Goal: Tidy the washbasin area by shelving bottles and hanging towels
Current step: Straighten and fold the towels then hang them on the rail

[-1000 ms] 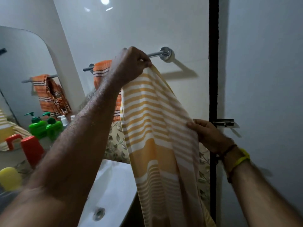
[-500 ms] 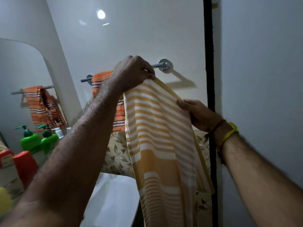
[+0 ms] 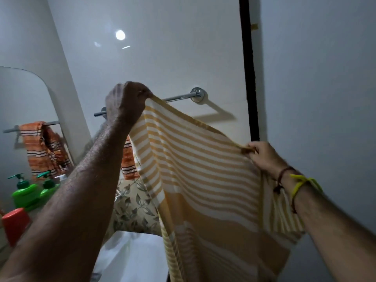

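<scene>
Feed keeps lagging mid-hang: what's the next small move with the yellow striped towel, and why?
Probably lift the right hand up to bar height and carry that top edge over the towel bar. The left hand already holds its corner at the bar, while the yellow striped towel slopes down to the right and isn't draped yet.

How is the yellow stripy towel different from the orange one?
The yellow towel has wide pale yellow and white stripes; the orange towel is darker, with thin dark and white lines. The yellow towel is stretched out between the left hand and right hand, not yet draped on the rail; the orange towel hangs bunched behind it. Both are striped.
</scene>
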